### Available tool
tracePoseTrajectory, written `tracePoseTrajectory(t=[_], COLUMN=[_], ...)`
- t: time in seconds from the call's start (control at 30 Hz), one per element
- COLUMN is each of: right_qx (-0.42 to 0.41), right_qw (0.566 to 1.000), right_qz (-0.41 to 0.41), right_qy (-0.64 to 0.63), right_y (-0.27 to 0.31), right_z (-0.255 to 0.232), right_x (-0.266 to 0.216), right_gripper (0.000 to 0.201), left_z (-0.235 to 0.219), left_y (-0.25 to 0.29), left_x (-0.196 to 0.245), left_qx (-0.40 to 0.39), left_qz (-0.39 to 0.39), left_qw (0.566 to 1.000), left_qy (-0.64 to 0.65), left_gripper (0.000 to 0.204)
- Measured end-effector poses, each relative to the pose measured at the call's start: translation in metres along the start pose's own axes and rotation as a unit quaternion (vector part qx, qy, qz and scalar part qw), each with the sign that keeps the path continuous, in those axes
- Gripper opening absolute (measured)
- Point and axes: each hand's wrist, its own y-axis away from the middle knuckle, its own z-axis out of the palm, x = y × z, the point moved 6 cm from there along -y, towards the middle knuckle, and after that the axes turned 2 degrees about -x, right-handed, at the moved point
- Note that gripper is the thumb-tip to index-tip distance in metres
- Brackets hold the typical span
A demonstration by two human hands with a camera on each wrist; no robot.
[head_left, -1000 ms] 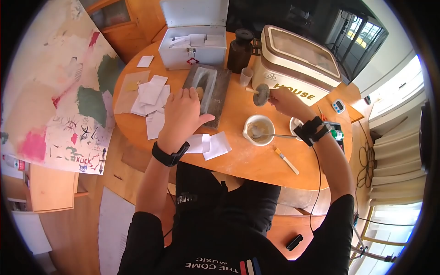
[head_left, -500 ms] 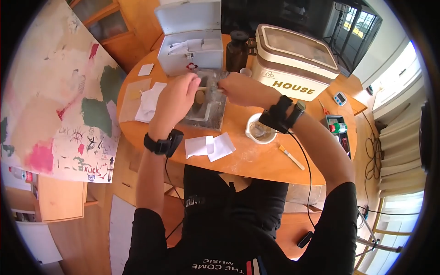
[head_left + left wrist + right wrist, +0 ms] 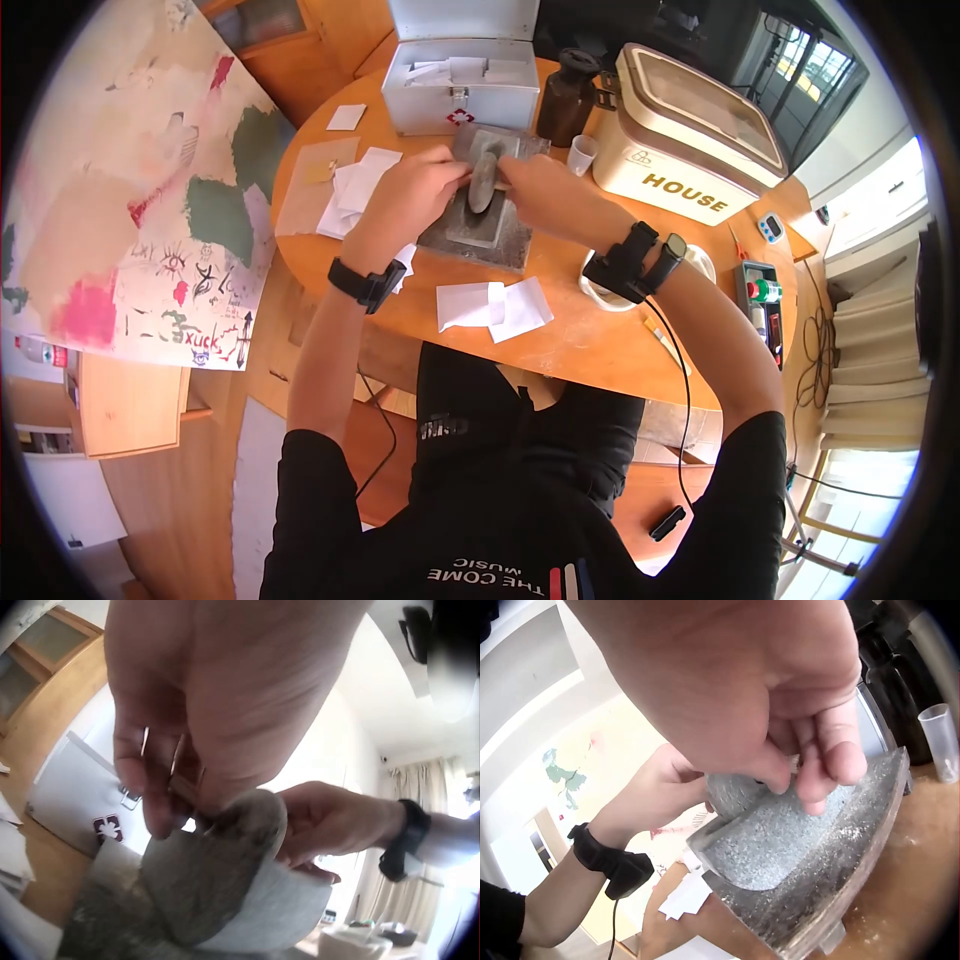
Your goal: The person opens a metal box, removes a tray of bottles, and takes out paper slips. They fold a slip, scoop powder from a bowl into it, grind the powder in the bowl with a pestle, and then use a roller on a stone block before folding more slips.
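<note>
A round grey stone grinding wheel [image 3: 484, 183] stands on edge in the trough of a dark stone grinding block [image 3: 512, 250]. My left hand [image 3: 415, 200] pinches the short wooden handle [image 3: 184, 791] on the wheel's left side. On the opposite side my right hand [image 3: 555, 200] grips the other handle end, mostly hidden behind the fingers. In the right wrist view the wheel [image 3: 735, 793] leans close to the sloping trough wall [image 3: 772, 851]. Pale powder dusts the block's rim [image 3: 847, 836].
Behind the block stand an open white metal box [image 3: 440, 115], a dark jar [image 3: 568, 105], a small plastic cup [image 3: 582, 155] and a cream HOUSE bin [image 3: 670, 190]. White papers [image 3: 495, 308] lie in front. My right wrist partly covers a white bowl [image 3: 600, 293]; a brush [image 3: 662, 340] lies nearby.
The right hand has carried the wheel from the right, above the bowl, over to the block. My left hand has left the block's side and taken the wheel's other handle.
</note>
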Motion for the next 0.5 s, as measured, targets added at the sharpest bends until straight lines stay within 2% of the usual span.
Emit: tracePoseTrajectory(t=[0.03,0.13,0.27,0.33,0.4,0.5], right_qx=[-0.003,0.020,0.019,0.039,0.055,0.055], right_qw=[1.000,0.997,0.994,0.993,0.992,0.991], right_qz=[0.011,-0.029,0.004,-0.011,-0.020,-0.028], right_qy=[0.019,0.072,0.103,0.110,0.112,0.122], right_y=[0.000,-0.021,-0.026,-0.022,-0.015,0.003], right_z=[0.000,0.016,0.000,0.013,0.024,0.024], right_x=[0.001,0.033,0.038,0.043,0.050,0.025], right_gripper=[0.011,0.012,0.022,0.025,0.026,0.027], left_z=[0.004,0.017,0.018,0.018,0.019,0.015], left_y=[0.001,-0.007,-0.026,-0.029,-0.019,0.004], left_x=[-0.003,-0.022,-0.033,-0.030,-0.026,-0.013], left_qx=[0.024,0.074,0.079,0.078,0.057,0.046], left_qz=[0.009,0.006,0.032,0.042,0.030,0.017], left_qw=[1.000,0.997,0.996,0.996,0.996,0.995], left_qy=[0.003,-0.034,-0.023,-0.029,-0.062,-0.084], left_gripper=[0.017,0.012,0.012,0.012,0.012,0.013])
